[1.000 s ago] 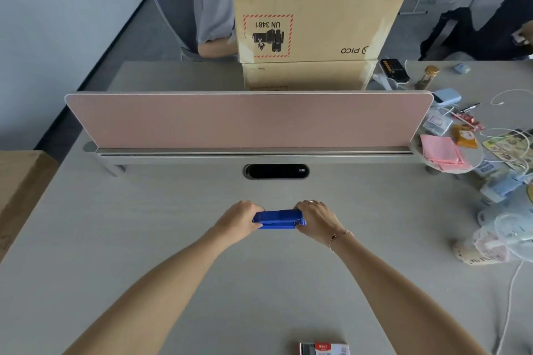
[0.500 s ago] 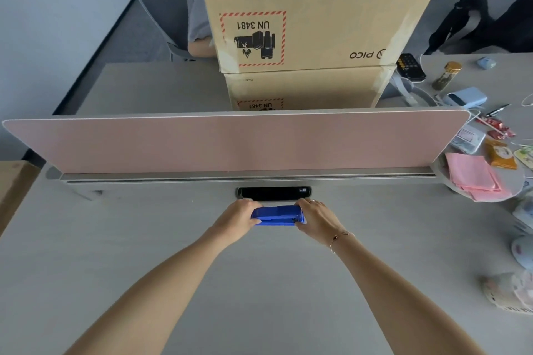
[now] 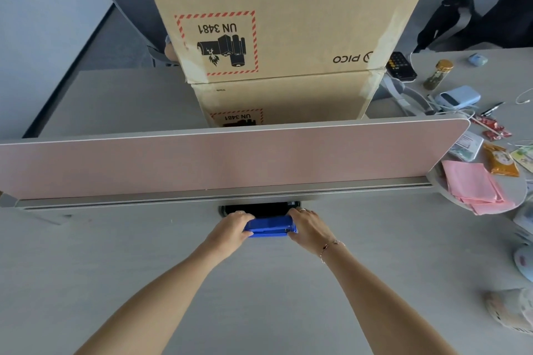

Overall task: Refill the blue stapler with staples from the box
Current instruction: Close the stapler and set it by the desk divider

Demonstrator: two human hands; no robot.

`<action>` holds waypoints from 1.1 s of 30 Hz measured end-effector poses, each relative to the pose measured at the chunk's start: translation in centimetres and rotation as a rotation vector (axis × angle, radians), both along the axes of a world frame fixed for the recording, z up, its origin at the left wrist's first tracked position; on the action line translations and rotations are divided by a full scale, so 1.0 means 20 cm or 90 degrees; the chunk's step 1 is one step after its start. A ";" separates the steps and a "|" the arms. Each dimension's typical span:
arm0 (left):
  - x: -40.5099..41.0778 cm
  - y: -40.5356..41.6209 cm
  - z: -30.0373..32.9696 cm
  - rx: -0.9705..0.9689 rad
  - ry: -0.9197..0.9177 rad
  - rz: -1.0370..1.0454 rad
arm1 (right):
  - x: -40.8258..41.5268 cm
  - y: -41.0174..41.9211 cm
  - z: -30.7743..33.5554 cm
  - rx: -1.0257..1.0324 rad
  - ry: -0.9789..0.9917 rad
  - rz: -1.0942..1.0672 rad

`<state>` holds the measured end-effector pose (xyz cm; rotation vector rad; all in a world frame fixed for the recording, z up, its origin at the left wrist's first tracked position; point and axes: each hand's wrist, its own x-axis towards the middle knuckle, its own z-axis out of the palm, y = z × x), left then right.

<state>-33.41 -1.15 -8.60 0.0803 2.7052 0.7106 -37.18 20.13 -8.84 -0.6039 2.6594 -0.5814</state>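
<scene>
Just before the pink divider (image 3: 230,161), on the counter (image 3: 115,268), the stapler (image 3: 269,226) sits gripped at either end by left hand (image 3: 230,232) and right hand (image 3: 308,229); steadying its base while lifting the top should open it cleanly.

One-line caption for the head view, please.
Both hands, left hand and right hand, grip the closed blue stapler before a pink divider.

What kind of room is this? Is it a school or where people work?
Most likely an office where people work. A pink divider screen splits a long shared desk, shipping boxes are stacked behind it, and two hands hold a blue stapler.
</scene>
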 end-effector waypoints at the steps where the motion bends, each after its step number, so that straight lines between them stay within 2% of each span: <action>1: 0.00 0.00 0.00 0.000 0.002 -0.001 | 0.00 0.00 0.00 0.001 0.001 0.001; 22: -0.02 0.00 -0.01 0.004 0.020 0.027 | 0.02 -0.02 0.01 -0.001 -0.024 -0.051; 33: 0.05 -0.05 0.10 -0.001 0.049 0.028 | 0.07 0.03 0.14 -0.007 -0.012 -0.046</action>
